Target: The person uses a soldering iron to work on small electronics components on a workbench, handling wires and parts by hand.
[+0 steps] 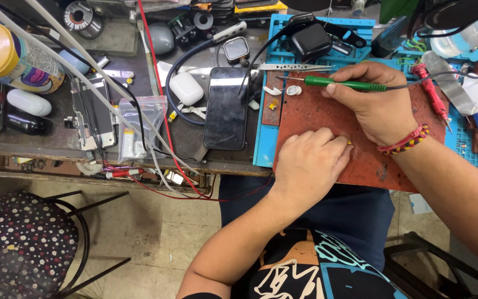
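Note:
My right hand [374, 105] grips a green-handled soldering iron [344, 83] whose tip points left toward small white parts [293, 89] on a reddish-brown work mat [327, 119]. My left hand [308, 163] rests on the mat's near part, fingers curled, pinching a tiny yellow part [349, 142] against the mat. A braided red and yellow wristband [408, 139] circles my right wrist.
A black phone [226, 108] lies face up left of the mat, beside a white earbud case [186, 88]. Metal tweezers [289, 67], a black adapter [311, 40], a red screwdriver [430, 91], a bagged part [134, 130] and a spray can [12, 58] crowd the bench. A floral-cushioned stool [20, 243] stands lower left.

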